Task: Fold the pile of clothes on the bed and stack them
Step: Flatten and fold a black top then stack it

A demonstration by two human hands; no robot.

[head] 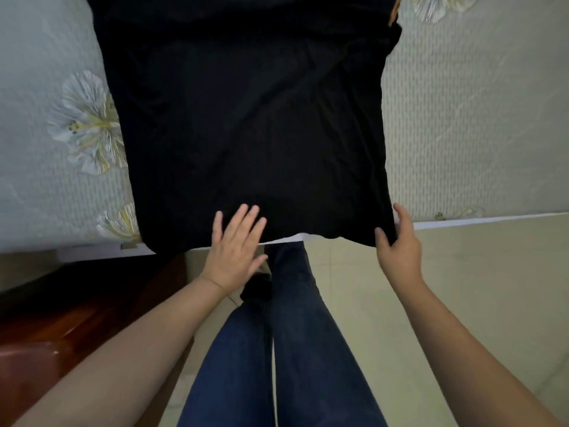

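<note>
One black garment (246, 118) flat, lengthwise away across bed (462, 134) | left hand (235, 251) spread, pressing hem | right hand (397, 238) pinching near corner

arms (129, 349): bare, no sleeves | legs: dark blue jeans (295, 349)

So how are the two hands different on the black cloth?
The left hand lies flat on the black cloth with straight, spread fingers; the right hand curls round it and grips. The left hand sits near the middle of the near edge; the right hand is at the corner. Both touch the cloth at the edge of the bed.
</note>
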